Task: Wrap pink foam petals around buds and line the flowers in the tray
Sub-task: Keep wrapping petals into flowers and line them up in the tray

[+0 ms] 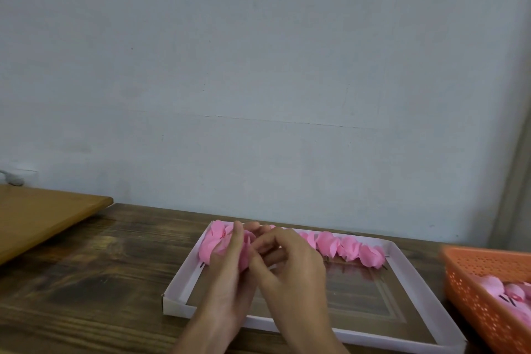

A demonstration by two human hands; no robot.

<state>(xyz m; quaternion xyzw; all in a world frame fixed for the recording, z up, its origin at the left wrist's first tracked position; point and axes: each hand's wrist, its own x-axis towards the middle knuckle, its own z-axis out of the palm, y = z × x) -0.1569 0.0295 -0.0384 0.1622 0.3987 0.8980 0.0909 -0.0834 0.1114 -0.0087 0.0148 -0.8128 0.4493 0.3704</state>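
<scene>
1. one view only, the head camera: both hands meet over the far left part of the white tray (178,277), on a dark wooden table (86,282).
2. the left hand (230,264) curls its fingers round a pink flower (244,251) from the left; the right hand (290,264) bends its fingertips against the flower's right side, seemingly pinching a petal, though blur hides the exact contact.
3. a row of finished flowers (353,250) lies along the tray's far wall, heads away from the person, thin dark stems pointing back toward them; the hands hide the row's middle.
4. wrapping looks to be the step in hand. the held flower is just above the row's left stretch, so setting it down would call for a short drop by the left hand, the nearer one, stem turned toward the person to match the row. its stem is hidden, so its axis cannot be told.
5. an orange basket (474,296) at the right edge holds more pink pieces (494,284), well apart from the hands.
</scene>
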